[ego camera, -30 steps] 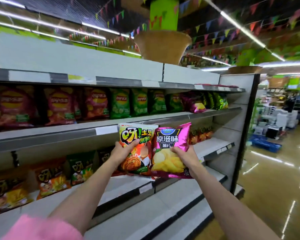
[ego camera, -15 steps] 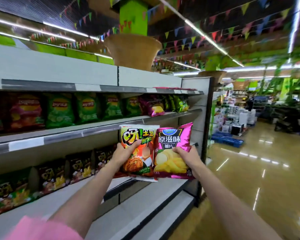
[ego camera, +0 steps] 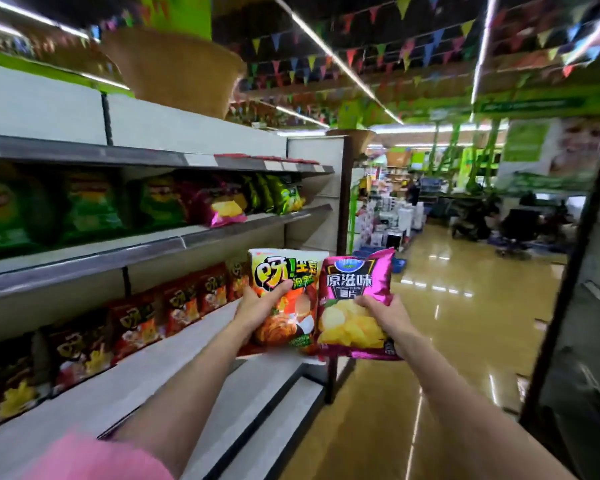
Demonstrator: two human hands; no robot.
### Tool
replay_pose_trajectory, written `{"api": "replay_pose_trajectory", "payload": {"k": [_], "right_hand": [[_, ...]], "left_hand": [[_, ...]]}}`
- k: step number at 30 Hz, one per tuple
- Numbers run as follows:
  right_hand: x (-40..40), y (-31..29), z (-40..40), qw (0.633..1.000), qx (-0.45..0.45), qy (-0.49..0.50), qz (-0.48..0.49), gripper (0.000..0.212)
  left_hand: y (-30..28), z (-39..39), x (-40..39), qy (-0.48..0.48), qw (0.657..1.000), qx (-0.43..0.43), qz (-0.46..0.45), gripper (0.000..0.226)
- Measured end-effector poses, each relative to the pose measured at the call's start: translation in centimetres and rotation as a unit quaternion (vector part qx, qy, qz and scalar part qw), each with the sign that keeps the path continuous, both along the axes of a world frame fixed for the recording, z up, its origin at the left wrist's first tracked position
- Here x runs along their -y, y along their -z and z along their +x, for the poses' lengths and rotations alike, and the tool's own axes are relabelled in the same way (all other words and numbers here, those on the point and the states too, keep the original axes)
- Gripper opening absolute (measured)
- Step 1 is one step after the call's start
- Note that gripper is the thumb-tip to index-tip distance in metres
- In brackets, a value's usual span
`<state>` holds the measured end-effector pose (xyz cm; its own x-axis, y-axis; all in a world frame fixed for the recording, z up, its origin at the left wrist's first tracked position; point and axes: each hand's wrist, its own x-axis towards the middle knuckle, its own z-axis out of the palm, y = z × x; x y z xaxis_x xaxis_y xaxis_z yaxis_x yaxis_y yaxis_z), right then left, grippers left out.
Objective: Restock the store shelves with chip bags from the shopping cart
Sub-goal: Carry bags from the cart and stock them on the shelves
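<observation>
My left hand [ego camera: 260,306] grips an orange and white chip bag [ego camera: 288,271] upright in front of me. My right hand [ego camera: 385,317] grips a pink-purple chip bag [ego camera: 354,289] with yellow chips printed on it, right beside the orange one. Both bags hang in the air off the right end of the shelves [ego camera: 153,247]. The middle shelf holds green bags [ego camera: 87,206] and one pink bag [ego camera: 222,206]. The shelf below holds a row of red-orange bags [ego camera: 181,306]. No shopping cart is in view.
The shelf unit ends at a white end panel [ego camera: 316,188] just behind the bags. A shiny floor aisle [ego camera: 465,306] opens to the right. A dark shelf frame [ego camera: 568,271] stands at the far right edge. Stacked goods [ego camera: 395,220] stand farther back.
My view has swung to the right along the shelves, so the shelf end and the aisle now fill the middle. Both hands still hold the same two bags side by side.
</observation>
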<state>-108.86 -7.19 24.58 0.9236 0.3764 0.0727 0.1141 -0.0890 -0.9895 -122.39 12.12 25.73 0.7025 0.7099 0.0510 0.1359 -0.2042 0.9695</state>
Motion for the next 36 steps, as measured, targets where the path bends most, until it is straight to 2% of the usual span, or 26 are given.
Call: {"api": "replay_pose_trajectory", "payload": {"k": [1, 2, 4, 6, 10, 12, 15, 18, 19, 21, 24, 25, 27, 28, 29, 31, 34, 36], "right_hand": [[-0.8, -0.2, 1.4, 1.0, -0.001, -0.005, -0.003, 0.039], [-1.8, -0.5, 2.8, 1.0, 0.003, -0.01, -0.006, 0.052], [-3.9, -0.9, 5.7, 0.999, 0.014, -0.023, -0.018, 0.073], [-6.1, -1.8, 8.3, 0.999, 0.022, -0.031, -0.014, 0.062], [-10.0, -2.9, 11.7, 0.998, 0.041, -0.045, -0.018, 0.031], [-11.5, -2.3, 13.5, 0.998, 0.035, -0.055, -0.018, 0.03], [-13.4, -0.8, 16.4, 0.998, 0.014, -0.065, -0.014, 0.048], [-14.5, 0.5, 19.5, 0.998, 0.003, -0.063, -0.014, 0.065], [-14.8, 0.8, 20.7, 0.998, -0.003, -0.065, -0.02, 0.065], [-15.5, 1.3, 23.1, 0.997, -0.013, -0.068, -0.035, 0.069], [-16.8, 1.9, 27.2, 0.995, -0.014, -0.099, -0.03, 0.089], [-17.1, 1.9, 28.4, 0.994, -0.008, -0.108, -0.027, 0.092], [-18.0, 2.0, 31.2, 0.992, 0.003, -0.127, -0.02, 0.08], [-18.2, 1.7, 32.3, 0.991, 0.005, -0.134, -0.016, 0.07], [-18.4, 1.2, 33.4, 0.99, 0.005, -0.141, -0.015, 0.065], [-18.8, 0.2, 35.8, 0.987, 0.003, -0.16, -0.014, 0.059], [-19.2, -1.2, 39.6, 0.983, 0.022, -0.18, 0.007, 0.025], [-19.6, -2.0, 41.8, 0.98, 0.04, -0.195, 0.022, 0.026]], "left_hand": [[-0.2, 1.3, -0.8, -0.004, 1.0, 0.001, 0.0, 0.088], [-0.5, 2.5, -1.9, -0.004, 1.0, 0.012, 0.005, 0.088], [-1.4, 4.5, -3.5, 0.0, 1.0, 0.01, -0.006, 0.11], [-1.9, 6.9, -5.9, -0.008, 1.0, 0.015, -0.014, 0.132], [-0.1, 12.1, -12.1, -0.033, 0.999, 0.035, -0.021, 0.138], [2.5, 15.5, -15.9, -0.049, 0.998, 0.016, -0.045, 0.137], [0.4, 15.3, -13.7, -0.055, 0.998, 0.003, -0.039, 0.124], [-0.7, 17.0, -12.4, -0.065, 0.998, -0.008, -0.019, 0.084], [-0.5, 18.1, -12.4, -0.069, 0.997, -0.022, -0.011, 0.083], [-0.2, 19.9, -12.1, -0.086, 0.995, -0.036, -0.014, 0.096], [0.4, 22.8, -12.7, -0.111, 0.993, -0.028, -0.028, 0.093], [0.6, 23.9, -12.9, -0.114, 0.993, -0.031, -0.03, 0.102], [1.1, 26.1, -14.1, -0.12, 0.992, -0.029, -0.033, 0.127], [2.4, 27.8, -15.8, -0.135, 0.99, -0.019, -0.044, 0.129], [3.2, 29.2, -17.1, -0.147, 0.988, -0.013, -0.051, 0.128], [1.2, 30.7, -15.1, -0.159, 0.986, -0.003, -0.044, 0.124], [-0.5, 33.9, -13.4, -0.171, 0.985, 0.012, -0.031, 0.106], [-0.7, 36.1, -13.4, -0.17, 0.984, 0.005, -0.046, 0.103]]}}
